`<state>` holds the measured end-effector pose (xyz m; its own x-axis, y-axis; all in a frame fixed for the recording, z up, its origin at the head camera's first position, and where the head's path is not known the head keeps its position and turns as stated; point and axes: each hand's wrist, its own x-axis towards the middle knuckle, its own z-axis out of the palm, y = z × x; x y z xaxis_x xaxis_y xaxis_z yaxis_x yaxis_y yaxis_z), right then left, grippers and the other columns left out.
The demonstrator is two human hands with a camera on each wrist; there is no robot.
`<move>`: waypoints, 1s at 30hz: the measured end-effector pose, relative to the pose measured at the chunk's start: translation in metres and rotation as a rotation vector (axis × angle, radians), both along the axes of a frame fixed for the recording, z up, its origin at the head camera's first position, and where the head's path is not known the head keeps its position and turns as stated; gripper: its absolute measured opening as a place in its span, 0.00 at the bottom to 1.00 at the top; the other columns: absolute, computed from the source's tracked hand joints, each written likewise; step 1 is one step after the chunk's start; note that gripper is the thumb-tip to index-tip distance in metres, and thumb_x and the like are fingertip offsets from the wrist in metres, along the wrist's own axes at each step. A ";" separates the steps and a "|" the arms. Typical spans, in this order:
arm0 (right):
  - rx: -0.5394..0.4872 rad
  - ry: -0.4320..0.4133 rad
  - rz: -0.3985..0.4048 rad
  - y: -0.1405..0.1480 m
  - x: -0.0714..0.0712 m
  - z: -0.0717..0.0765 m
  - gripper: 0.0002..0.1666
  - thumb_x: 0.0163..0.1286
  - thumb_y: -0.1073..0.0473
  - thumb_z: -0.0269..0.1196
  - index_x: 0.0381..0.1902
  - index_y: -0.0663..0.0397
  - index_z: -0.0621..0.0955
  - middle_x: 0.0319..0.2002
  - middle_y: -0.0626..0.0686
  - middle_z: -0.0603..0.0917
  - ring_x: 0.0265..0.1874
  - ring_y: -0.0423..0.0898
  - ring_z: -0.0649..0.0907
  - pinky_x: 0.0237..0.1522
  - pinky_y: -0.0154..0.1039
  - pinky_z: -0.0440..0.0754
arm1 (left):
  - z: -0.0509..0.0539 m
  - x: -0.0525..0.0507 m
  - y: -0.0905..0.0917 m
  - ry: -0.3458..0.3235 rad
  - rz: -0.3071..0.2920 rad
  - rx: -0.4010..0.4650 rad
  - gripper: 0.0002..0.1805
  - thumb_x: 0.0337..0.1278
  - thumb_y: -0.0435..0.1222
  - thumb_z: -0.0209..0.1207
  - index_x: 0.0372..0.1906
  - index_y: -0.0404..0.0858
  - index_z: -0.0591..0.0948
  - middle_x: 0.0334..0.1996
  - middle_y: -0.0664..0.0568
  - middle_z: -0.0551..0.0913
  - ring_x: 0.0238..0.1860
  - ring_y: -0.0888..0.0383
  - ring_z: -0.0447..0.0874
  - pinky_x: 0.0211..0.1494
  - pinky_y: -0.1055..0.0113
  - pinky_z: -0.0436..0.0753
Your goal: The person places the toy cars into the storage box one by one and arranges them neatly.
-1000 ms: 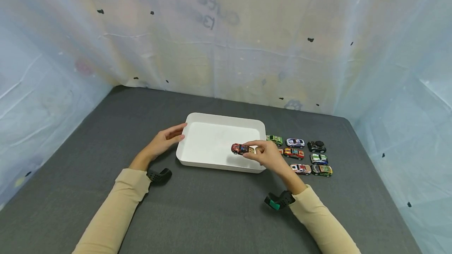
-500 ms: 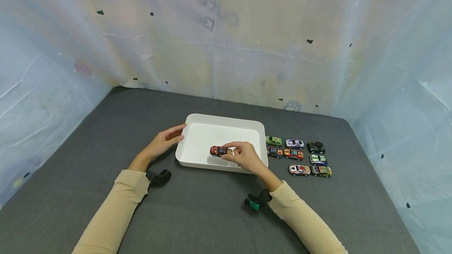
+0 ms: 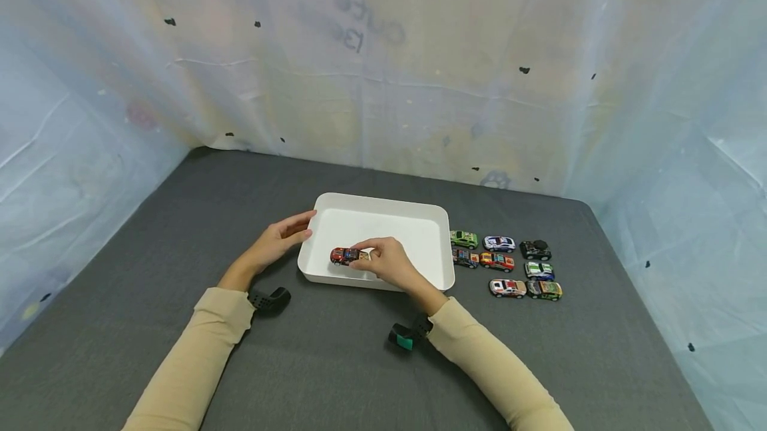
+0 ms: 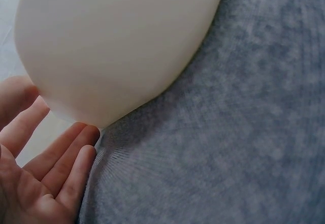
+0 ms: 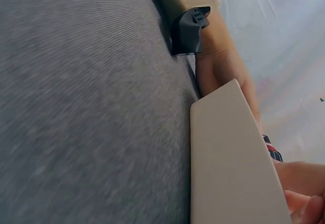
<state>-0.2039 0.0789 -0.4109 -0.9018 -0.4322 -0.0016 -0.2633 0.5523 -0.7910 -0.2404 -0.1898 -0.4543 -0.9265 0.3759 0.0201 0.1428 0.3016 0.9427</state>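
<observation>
A white rectangular tray lies on the grey cloth. At its left end my left hand touches the wall with fairly straight fingers; the left wrist view shows fingertips against the outer side. My right hand pinches a red and black toy car by its rear end, between thumb and fingers. This toy car is over the left front part of the tray's inside, and whether its wheels touch the bottom I cannot tell. In the right wrist view the tray wall hides most of the car.
Right of the tray stand several toy cars in loose rows, including a green one, a red-orange one, a black one and a white-red one. Pale plastic sheeting hangs behind and at both sides of the table.
My right hand has carried the red and black toy car leftward across the tray, uncovering a dark toy car beside the tray's right end. My left hand stays at the left end.
</observation>
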 end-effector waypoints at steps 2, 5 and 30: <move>0.002 -0.010 0.002 -0.005 -0.002 0.001 0.20 0.59 0.60 0.70 0.49 0.60 0.85 0.06 0.41 0.59 0.07 0.35 0.60 0.14 0.29 0.55 | 0.000 -0.001 0.000 -0.008 0.005 -0.008 0.32 0.70 0.44 0.53 0.74 0.41 0.60 0.75 0.43 0.59 0.73 0.44 0.61 0.57 0.82 0.73; -0.001 -0.034 0.007 -0.011 -0.005 0.002 0.20 0.58 0.59 0.70 0.49 0.60 0.85 0.06 0.41 0.59 0.07 0.35 0.61 0.14 0.29 0.57 | 0.001 -0.002 0.000 -0.015 0.008 -0.018 0.32 0.70 0.45 0.53 0.74 0.42 0.60 0.75 0.44 0.59 0.73 0.45 0.61 0.61 0.76 0.73; 0.017 -0.228 -0.124 -0.043 -0.010 -0.003 0.19 0.49 0.63 0.76 0.42 0.58 0.88 0.06 0.41 0.68 0.08 0.36 0.66 0.13 0.28 0.63 | 0.000 -0.001 0.000 -0.019 0.002 0.008 0.32 0.70 0.44 0.52 0.74 0.42 0.61 0.74 0.41 0.60 0.73 0.43 0.61 0.56 0.82 0.72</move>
<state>-0.2142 0.0363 -0.4144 -0.9234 -0.3168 -0.2169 -0.0092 0.5831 -0.8123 -0.2411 -0.1901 -0.4547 -0.9275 0.3739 0.0053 0.1241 0.2945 0.9476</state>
